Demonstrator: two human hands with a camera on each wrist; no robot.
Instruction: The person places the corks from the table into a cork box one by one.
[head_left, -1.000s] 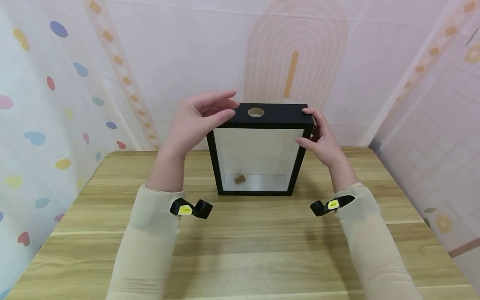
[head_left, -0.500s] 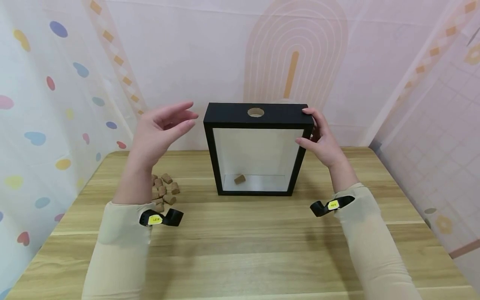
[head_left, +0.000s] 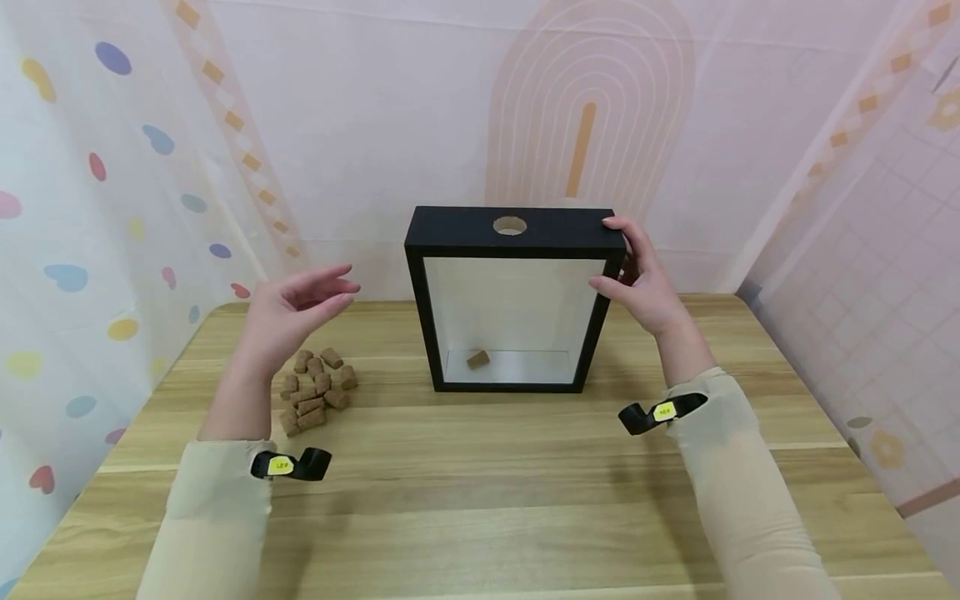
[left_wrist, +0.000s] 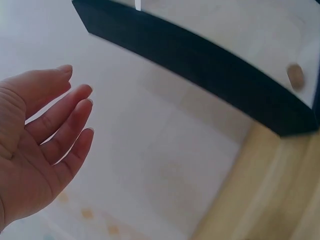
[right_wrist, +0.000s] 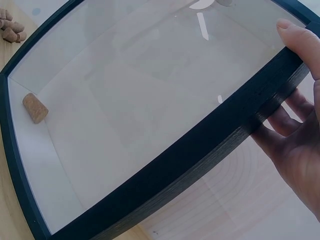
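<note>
A black shadow-box frame with a glass front stands upright on the wooden table. Its top edge has a round hole. One cork lies inside on the white floor, also seen as the cork in the right wrist view. My right hand grips the frame's upper right corner, thumb on the front and fingers behind; the right hand holds the frame edge. My left hand hovers, relaxed and holding nothing, above a pile of corks left of the frame. The left hand shows straight fingers.
Patterned curtain walls close in the table at the back and both sides. Black wrist clips with yellow tags sit on both beige sleeves. Bare wood stretches across the front of the table.
My left hand has left the frame's top left corner and dropped down and to the left, uncovering the pile of corks. The right hand and frame have not moved.
</note>
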